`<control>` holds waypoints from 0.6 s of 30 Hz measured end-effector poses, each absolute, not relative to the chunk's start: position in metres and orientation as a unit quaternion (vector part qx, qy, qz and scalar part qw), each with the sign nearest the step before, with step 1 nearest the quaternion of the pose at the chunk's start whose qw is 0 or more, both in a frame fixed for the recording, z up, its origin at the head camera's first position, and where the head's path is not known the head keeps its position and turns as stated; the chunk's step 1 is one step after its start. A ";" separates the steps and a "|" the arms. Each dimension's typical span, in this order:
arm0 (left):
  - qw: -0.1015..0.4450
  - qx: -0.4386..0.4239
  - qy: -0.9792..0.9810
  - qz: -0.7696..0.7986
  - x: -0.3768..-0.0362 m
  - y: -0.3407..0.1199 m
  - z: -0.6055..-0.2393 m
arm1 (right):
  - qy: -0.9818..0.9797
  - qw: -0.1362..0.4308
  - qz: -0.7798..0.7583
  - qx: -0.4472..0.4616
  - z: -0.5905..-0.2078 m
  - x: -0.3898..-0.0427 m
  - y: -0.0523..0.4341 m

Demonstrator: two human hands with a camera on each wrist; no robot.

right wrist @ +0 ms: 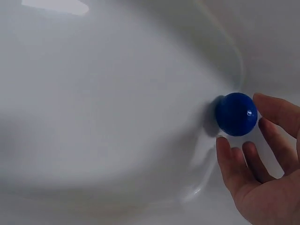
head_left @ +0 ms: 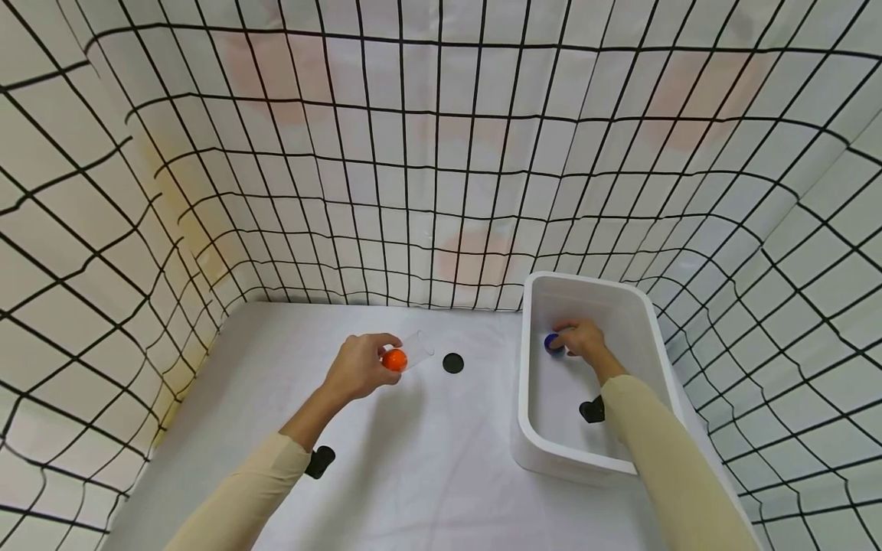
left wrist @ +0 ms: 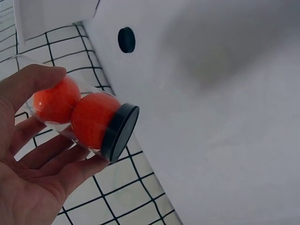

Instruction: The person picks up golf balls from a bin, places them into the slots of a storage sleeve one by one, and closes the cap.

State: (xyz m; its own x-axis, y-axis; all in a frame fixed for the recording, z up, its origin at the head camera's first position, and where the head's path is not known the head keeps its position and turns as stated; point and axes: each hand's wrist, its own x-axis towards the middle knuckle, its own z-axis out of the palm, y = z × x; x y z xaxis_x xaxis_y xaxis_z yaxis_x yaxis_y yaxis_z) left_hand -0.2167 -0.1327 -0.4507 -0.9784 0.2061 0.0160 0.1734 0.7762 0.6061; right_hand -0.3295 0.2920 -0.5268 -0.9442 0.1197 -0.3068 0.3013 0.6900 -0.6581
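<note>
The left hand [head_left: 358, 367] held a clear tube [left wrist: 79, 117] above the tabletop [head_left: 427, 459], w/ its fingers [left wrist: 33, 84] curled round the tube wall. Inside the tube were two orange balls [left wrist: 93, 119], one behind the other, and the nearer one sat against a black cap [left wrist: 121, 132] that closed one end. In the head view the other end of the tube looked open, but this was hard to confirm. A second black cap [head_left: 452, 363] lay alone on the tabletop, just beside the tube and apart from the bin [head_left: 530, 428]. The right hand [head_left: 584, 343] was inside the white bin, near its far wall, at a blue ball [right wrist: 236, 114]. Its fingers [right wrist: 276, 112] were spread and half curved around the ball, close to it on two sides; whether they already touched it I cannot tell, and no firm pinch was visible. The ball rested on the bin floor. My judgement: approx. the first half was done, i.e. two balls were already in the tube. What was left, as far as the pictures showed: to take up the blue ball, bring it to the tube, and prob. put the loose cap on. No other balls were visible in the bin.
</note>
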 end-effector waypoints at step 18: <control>0.019 0.103 0.944 0.314 -0.217 -0.136 -0.455 | 0.901 0.201 -0.372 0.098 -0.535 -0.327 0.293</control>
State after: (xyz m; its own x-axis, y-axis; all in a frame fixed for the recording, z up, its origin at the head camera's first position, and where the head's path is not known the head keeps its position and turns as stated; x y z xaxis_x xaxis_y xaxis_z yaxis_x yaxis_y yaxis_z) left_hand -0.2169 -0.1357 -0.4553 -0.9781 0.2062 0.0282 0.1820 0.7819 0.5963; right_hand -0.3274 0.2927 -0.5352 -0.8998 0.0267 -0.4355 0.3262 0.7042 -0.6307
